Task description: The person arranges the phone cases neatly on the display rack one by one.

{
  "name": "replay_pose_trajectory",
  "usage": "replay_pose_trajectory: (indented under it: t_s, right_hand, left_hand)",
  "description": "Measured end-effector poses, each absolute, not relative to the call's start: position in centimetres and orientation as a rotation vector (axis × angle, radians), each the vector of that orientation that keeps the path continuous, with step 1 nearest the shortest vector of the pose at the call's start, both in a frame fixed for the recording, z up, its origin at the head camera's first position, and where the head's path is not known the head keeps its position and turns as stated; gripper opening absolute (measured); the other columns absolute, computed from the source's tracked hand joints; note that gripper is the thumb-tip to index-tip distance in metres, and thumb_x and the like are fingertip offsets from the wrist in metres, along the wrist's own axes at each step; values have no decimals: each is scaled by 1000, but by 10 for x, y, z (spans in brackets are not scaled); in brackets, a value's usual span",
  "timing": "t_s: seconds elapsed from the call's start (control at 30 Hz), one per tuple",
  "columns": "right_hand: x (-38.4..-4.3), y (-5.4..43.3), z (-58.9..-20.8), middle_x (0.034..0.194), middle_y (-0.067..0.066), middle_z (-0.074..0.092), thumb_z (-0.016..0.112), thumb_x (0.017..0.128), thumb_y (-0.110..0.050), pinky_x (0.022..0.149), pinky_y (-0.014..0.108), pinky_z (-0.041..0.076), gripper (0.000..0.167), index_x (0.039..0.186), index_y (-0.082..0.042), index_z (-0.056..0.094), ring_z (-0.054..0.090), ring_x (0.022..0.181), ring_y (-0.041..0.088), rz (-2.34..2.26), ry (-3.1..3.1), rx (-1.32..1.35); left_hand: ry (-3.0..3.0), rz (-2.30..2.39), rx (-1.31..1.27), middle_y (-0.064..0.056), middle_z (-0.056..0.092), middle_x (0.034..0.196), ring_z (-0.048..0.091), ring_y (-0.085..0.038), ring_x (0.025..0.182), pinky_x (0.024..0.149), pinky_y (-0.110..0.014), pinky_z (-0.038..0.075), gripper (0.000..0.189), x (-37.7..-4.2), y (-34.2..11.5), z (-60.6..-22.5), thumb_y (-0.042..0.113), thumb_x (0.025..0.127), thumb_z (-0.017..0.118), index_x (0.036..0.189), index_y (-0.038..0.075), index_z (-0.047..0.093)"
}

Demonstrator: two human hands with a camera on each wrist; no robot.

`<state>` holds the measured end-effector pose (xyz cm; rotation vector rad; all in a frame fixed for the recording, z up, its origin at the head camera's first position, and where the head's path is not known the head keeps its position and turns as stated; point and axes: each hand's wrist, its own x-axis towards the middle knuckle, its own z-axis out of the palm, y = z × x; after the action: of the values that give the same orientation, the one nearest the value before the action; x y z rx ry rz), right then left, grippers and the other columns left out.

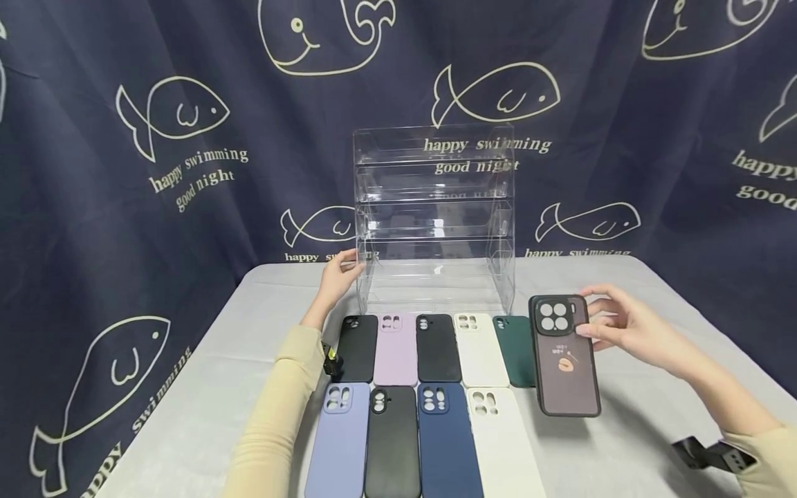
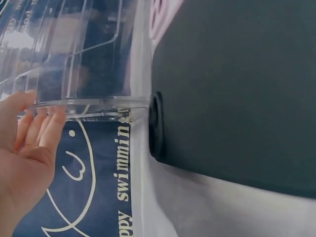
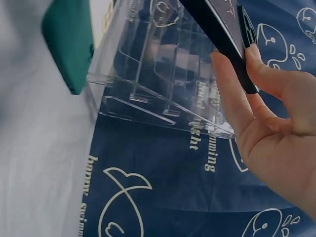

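My right hand (image 1: 629,328) pinches a phone case (image 1: 565,380) by its upper right edge, thumb on the back and fingers behind. The case has a black frame, a smoky translucent back and a small cartoon print. It is held upright above the table, partly covering a dark green case (image 1: 513,346). My left hand (image 1: 339,277) holds the left side edge of a clear tiered display rack (image 1: 436,283). In the left wrist view, its thumb and fingers meet the rack's side panel (image 2: 98,102). No cases are visible on the rack's tiers.
Phone cases lie in two rows before the rack: black (image 1: 358,353), lilac (image 1: 396,353), another black (image 1: 438,353) and white (image 1: 482,353) behind; periwinkle (image 1: 337,443), black (image 1: 394,446), navy (image 1: 450,443) and white (image 1: 506,446) in front. A dark blue printed curtain (image 1: 249,41) hangs behind the white-covered table (image 1: 205,415).
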<state>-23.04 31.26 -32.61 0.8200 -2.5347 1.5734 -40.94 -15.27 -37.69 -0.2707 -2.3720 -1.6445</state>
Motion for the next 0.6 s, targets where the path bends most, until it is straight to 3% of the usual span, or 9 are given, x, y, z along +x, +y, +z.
replay_pose_trajectory:
  t_s: [0.6]
  right_hand:
    - [-264,293,-282,94,-9,56,65,83,5,59,27,59,53,128,-13,46,66,73,2,1314,-2469,627]
  left_hand:
    - [-2395,-1686,-270,-19,53,129,55,-31,117,97,-41,50,51,-412,-158,-387,20,90,62,136,5,46]
